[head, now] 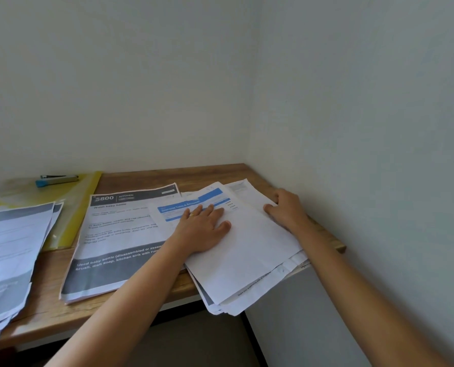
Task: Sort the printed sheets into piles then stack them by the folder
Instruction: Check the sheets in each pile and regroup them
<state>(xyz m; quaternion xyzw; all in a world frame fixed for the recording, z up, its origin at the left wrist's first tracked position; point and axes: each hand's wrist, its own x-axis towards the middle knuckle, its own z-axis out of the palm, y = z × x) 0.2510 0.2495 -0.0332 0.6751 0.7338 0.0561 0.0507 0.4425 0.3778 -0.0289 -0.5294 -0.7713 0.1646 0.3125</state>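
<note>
**Both hands on the right-hand pile at the table corner**

Head view: A wooden table (151,178) sits in the corner of two pale walls. The left hand (204,230) lies flat, fingers straight and slightly spread, pressing down on the top sheet of the right pile (249,263). A ring (191,214) shows on one finger. That top sheet carries a blue banner (212,195) just beyond the fingertips. The right hand (286,207) is at the pile's far right edge, close to the wall, with its thumb on top of the paper and its fingers curled at the edge, gripping the sheets. The pile is loosely squared and skewed, and its near end hangs over the front edge of the table.

Just left of it, partly under the top sheets, lies a grey-headed sheet (114,234) printed "$800 KITCHEN" and "Wash baby bottle". Further left, a second left pile (11,247) of similar grey-banded sheets is fanned out and reaches past the table's front edge. Behind and between these lies the yellow folder (87,197), translucent, flat on the table, touching the back wall. A blue and silver stapler (56,179) rests on the folder.
</note>
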